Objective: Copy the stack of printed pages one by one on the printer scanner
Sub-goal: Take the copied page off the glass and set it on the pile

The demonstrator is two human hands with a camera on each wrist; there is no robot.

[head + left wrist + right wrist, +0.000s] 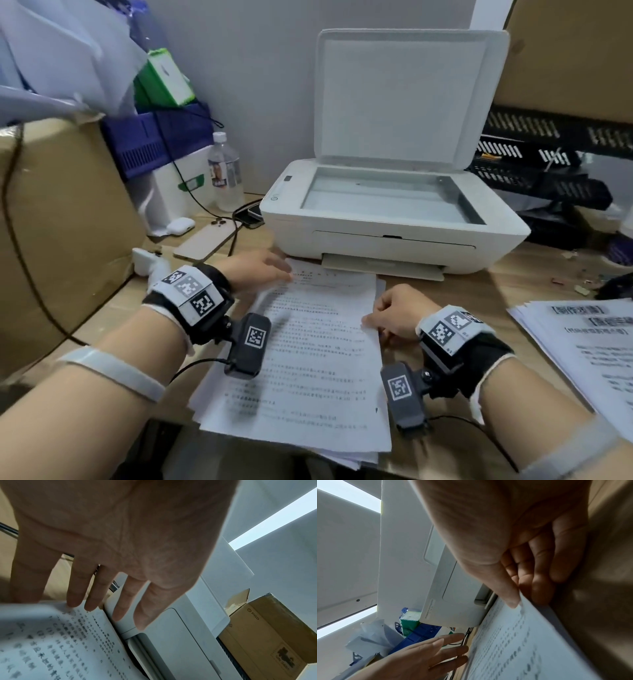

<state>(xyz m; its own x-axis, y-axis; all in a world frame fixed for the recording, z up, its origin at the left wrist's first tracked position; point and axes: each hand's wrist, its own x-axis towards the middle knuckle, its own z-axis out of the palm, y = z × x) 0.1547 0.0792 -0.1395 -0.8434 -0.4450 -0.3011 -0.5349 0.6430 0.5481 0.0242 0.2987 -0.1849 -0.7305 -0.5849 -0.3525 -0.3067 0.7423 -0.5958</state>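
Cardboard box [267, 635] beside the printer reads "PICO".

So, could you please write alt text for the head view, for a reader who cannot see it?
Two bare hands work a stack of printed pages on a wooden desk: the left hand rests flat on its top left corner, and the right hand pinches its right edge. Behind stands a white printer, scanner lid raised and glass bare.

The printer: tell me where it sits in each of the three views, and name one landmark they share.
Head view: the printer sits upper centre, lid raised, behind the stack of pages.
Left wrist view: the printer runs diagonally through the lower centre, beyond the fingertips.
Right wrist view: the printer is centre-left, above the pages.
Shared landmark: the printed top page.
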